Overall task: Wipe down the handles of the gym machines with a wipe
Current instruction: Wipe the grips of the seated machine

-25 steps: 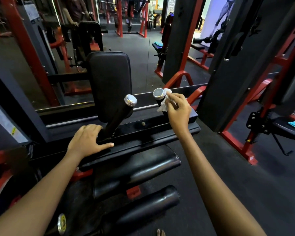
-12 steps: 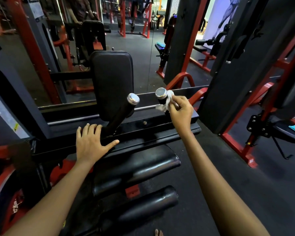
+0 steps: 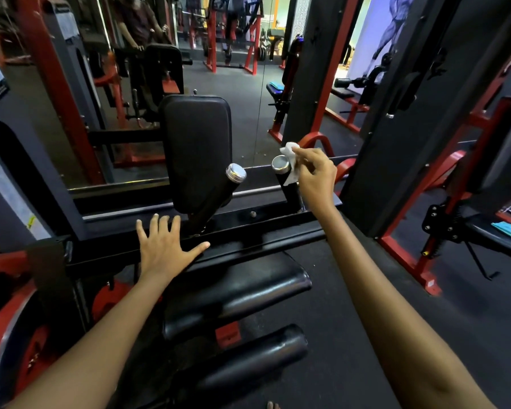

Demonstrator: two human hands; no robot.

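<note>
Head view: right hand [image 3: 314, 175] pinching a white wipe [image 3: 289, 163] against the chrome-capped right handle [image 3: 285, 178], working the cap and upper grip. Left hand [image 3: 164, 246] flat and spread on the black frame bar [image 3: 248, 231], fingers straight, holding nothing, just bracing. Mid-wipe on the right handle, by the look of it. Next up, probably: down the black shaft, then across to the left handle [image 3: 222, 190] beside the back pad [image 3: 196, 149], untouched by the wipe right now. Labels on the grey shroud [image 3: 27, 178] at left too blurred to read; no brand legible.
</note>
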